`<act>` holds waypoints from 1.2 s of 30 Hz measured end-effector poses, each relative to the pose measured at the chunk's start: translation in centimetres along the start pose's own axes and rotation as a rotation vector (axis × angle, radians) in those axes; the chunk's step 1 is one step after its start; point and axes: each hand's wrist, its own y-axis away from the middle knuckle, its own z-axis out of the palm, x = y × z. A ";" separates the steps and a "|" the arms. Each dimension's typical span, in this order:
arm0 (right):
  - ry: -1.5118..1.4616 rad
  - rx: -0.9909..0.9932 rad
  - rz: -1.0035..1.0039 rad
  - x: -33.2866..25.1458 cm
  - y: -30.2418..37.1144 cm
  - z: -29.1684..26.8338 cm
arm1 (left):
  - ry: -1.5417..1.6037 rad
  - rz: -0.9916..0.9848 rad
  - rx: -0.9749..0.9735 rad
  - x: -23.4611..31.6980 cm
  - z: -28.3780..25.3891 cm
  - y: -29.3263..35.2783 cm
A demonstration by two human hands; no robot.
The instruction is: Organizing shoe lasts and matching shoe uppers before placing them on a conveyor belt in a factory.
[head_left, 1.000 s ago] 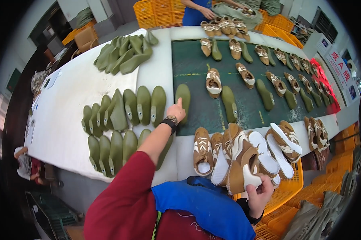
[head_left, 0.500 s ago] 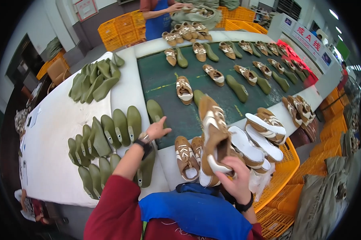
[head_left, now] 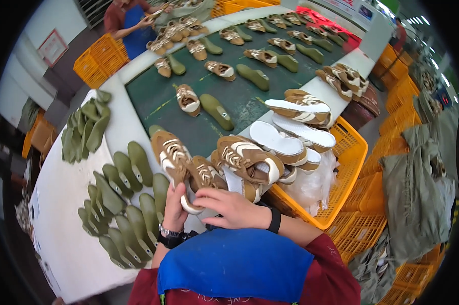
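A brown and white sneaker (head_left: pixel 169 152) tilts over the table edge in front of me, toe pointing away. My left hand (head_left: pixel 175 209) wraps round its heel from the left. From the right, my right hand (head_left: pixel 235 207) brings its fingers and thumb to the same heel; its exact grip is partly hidden. Right beside the held one rests a second brown sneaker (head_left: pixel 207 173). Farther right, another sneaker (head_left: pixel 251 158) lies on its side next to shoes with white soles (head_left: pixel 276 138). Several green shoe lasts (head_left: pixel 141 163) lie left of my hands.
A green work surface (head_left: pixel 161 99) carries rows of sneakers and lasts. More lasts (head_left: pixel 89 124) are heaped on the white table (head_left: pixel 56 213) at left. An orange crate (head_left: pixel 352 175) with clear plastic bags stands at my right. Across the table another person in a blue apron (head_left: pixel 138 31) handles something.
My left hand has come back from the green last and now grips a sneaker's heel. My right hand has moved left beside it. The view has shifted, so the table appears farther left.
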 end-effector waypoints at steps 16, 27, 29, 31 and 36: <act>-0.082 -0.192 0.217 -1.7 -2.0 3.6 | -0.668 0.317 0.324 -0.7 -2.1 10.5; -0.191 -0.564 0.083 -4.4 -4.1 9.6 | -1.137 0.514 0.512 -1.5 -4.0 17.8; -0.222 -0.397 0.076 -5.3 -4.2 9.9 | -1.084 0.491 0.602 -0.3 -4.9 18.5; -0.206 -0.315 0.131 -4.5 -3.6 8.8 | -1.016 0.480 0.699 0.3 -6.4 18.8; 0.173 -0.644 0.162 -0.8 2.1 2.5 | -0.915 0.381 0.759 2.4 -8.9 17.6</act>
